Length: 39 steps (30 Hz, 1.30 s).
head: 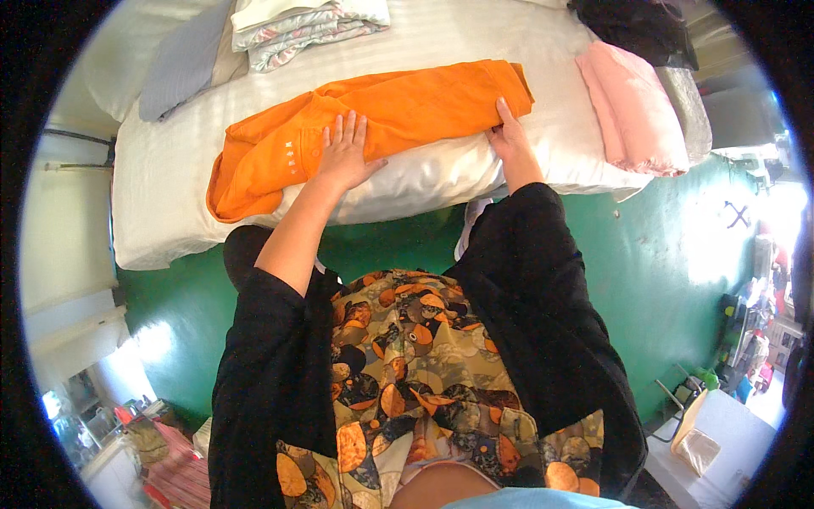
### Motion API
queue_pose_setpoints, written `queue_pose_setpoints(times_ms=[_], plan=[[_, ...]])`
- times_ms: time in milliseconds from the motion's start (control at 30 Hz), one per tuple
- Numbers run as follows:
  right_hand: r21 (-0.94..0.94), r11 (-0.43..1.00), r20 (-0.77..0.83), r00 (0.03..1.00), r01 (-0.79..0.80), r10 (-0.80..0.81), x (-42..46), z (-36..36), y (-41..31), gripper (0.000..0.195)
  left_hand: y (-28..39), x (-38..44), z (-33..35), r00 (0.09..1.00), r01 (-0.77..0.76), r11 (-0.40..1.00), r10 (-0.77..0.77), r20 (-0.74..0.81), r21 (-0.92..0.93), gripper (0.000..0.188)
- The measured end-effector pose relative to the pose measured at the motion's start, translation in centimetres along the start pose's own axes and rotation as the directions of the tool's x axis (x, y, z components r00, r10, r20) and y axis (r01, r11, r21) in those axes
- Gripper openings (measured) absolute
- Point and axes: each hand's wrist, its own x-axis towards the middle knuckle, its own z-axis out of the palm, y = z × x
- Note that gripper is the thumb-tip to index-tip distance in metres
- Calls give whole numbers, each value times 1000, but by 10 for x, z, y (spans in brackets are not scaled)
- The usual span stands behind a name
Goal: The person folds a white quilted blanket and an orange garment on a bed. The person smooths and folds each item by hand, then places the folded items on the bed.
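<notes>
An orange garment [407,111], folded into a long strip, lies across the near side of the bed. White lettering and a button show toward its left end, where the cloth is looser and rounded. My left hand [343,153] rests flat on the garment left of its middle, palm down with fingers apart. At the right end, my right hand [510,141] pinches the near edge, its thumb on top and its other fingers partly hidden below the cloth.
The bed's white sheet [445,178] hangs over the near edge. A folded floral quilt [311,32] and a grey-blue cloth [184,63] lie at the back left. A pink folded cloth [636,114] and dark fabric [636,28] lie rightward. The green floor [636,254] surrounds me.
</notes>
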Motion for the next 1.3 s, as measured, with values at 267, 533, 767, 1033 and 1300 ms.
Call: queue_pose_setpoints(times_ms=[267, 533, 767, 1033, 1300], plan=[[106, 985, -46, 990, 139, -135, -34, 14, 13, 55, -19, 2, 6, 997, -82, 994, 81, -16, -75, 86], [177, 975, -255, 963, 134, -86, -133, -31, 36, 46, -36, -45, 13, 972, -235, 947, 229, -49, -219, 69], [240, 962, -193, 977, 132, -86, -126, -35, 42, 51, -20, -53, 23, 979, -191, 973, 179, -92, -131, 75], [-100, 854, -139, 842, 511, -521, -141, 7, 38, 57, -13, -61, 25, 988, -146, 978, 135, -80, -147, 78], [-796, 268, 241, 691, 542, -681, -174, 119, 61, 90, -31, -42, 34, 993, -116, 828, 103, -53, -549, 72]])
